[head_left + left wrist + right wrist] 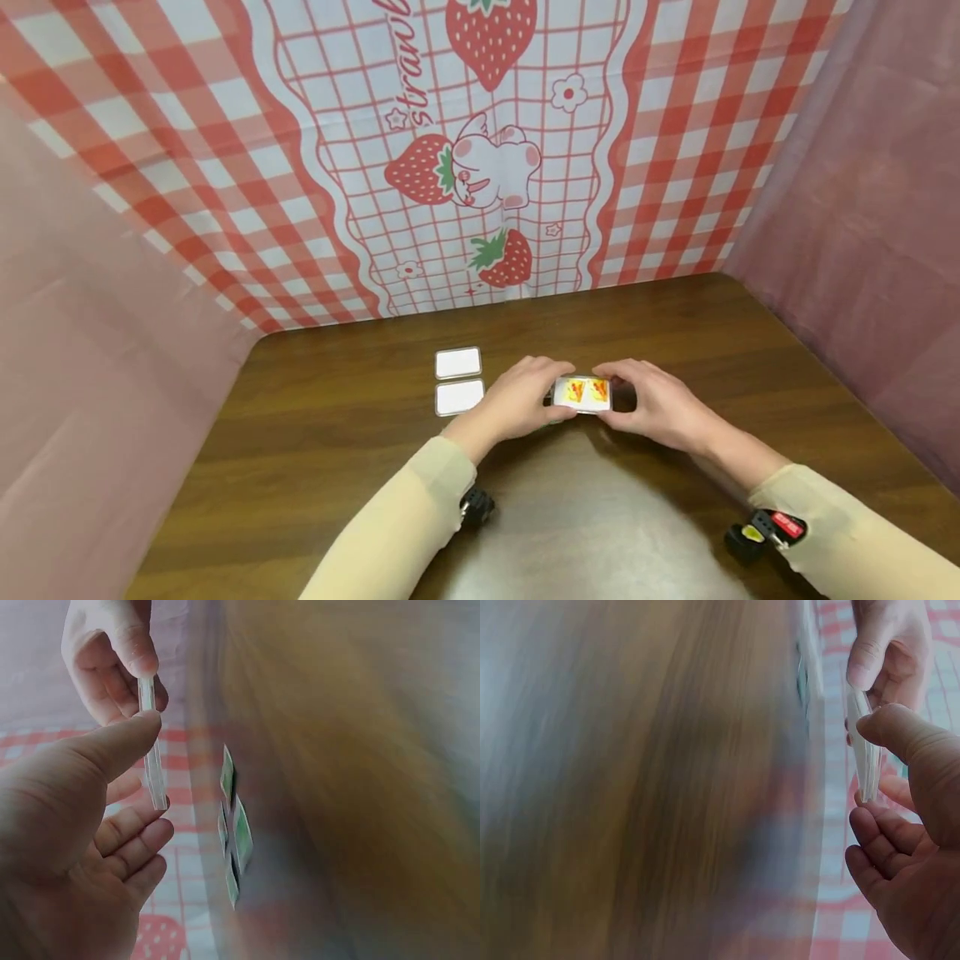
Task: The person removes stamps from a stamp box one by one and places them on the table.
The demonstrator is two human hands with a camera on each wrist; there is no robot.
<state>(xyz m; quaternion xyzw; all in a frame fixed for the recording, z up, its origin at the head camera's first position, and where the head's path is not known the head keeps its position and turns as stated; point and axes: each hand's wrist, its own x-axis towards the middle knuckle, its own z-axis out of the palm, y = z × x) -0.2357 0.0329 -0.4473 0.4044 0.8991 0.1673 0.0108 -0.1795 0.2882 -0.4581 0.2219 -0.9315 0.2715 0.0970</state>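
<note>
Both hands hold one picture card (582,394) between them, raised off the table. The card's white face shows two small yellow-and-orange pictures, and its border looks clear. Edge-on in the left wrist view, the same card (154,776) looks like thin clear plastic. My left hand (519,398) pinches its left end between thumb and fingers. At the other end my right hand (660,406) grips it the same way. Two white cards (458,362) lie one beyond the other, left of the hands; the left hand comes near the closer card (459,397).
Several cards with green faces (242,836) appear blurred in the left wrist view. The brown wooden table (315,450) meets a red-checked strawberry cloth (495,175) at the back. Pink drapes (847,183) hang at both sides.
</note>
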